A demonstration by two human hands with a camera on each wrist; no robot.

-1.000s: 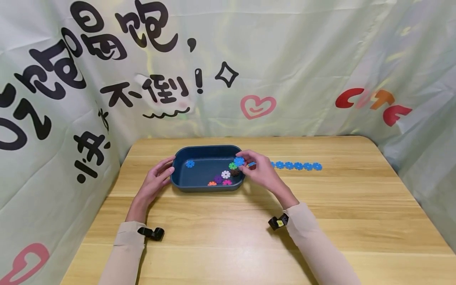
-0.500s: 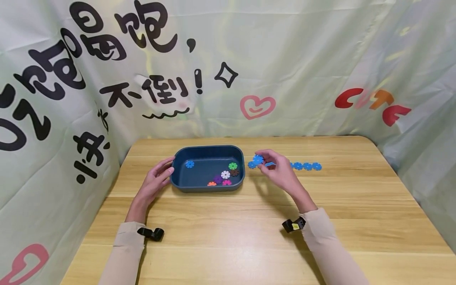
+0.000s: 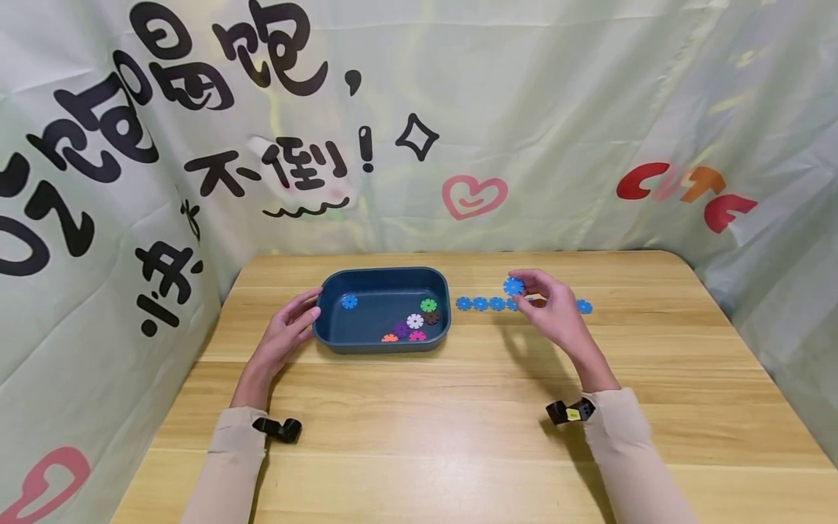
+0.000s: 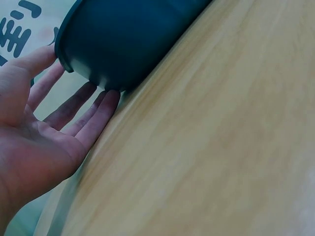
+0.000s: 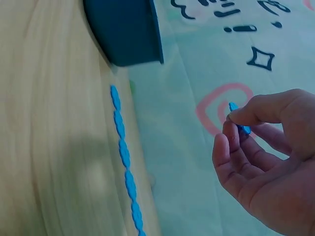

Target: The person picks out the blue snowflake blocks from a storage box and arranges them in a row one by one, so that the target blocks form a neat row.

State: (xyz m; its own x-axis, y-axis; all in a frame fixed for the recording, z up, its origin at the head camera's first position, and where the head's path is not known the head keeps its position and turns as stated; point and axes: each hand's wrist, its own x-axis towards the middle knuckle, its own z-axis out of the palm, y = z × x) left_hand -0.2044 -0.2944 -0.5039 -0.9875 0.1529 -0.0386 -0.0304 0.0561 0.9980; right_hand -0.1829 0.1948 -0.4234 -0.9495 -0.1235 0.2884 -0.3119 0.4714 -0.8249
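Observation:
In the head view, my right hand (image 3: 553,306) pinches a blue snowflake disc (image 3: 513,285) between thumb and fingertips, raised over a row of blue snowflake discs (image 3: 480,303). Part of that row is hidden behind the hand. The right wrist view shows the pinched disc nearly edge-on, with the row (image 5: 124,153) lying end to end on the table. My left hand (image 3: 292,325) touches the left end of a dark blue tray (image 3: 380,348), fingers fairly straight against its outer wall. Inside the tray lie a blue disc (image 3: 350,301), a green disc (image 3: 428,306) and several others.
A white disc (image 3: 415,321), a brown disc (image 3: 431,318), a purple, an orange and a pink one gather at the tray's right side. The wooden table (image 3: 419,422) ends at the back against a printed curtain (image 3: 556,145).
My right hand has carried the blue disc from the tray's right rim rightward, over the row of discs. My left hand and the tray have stayed put.

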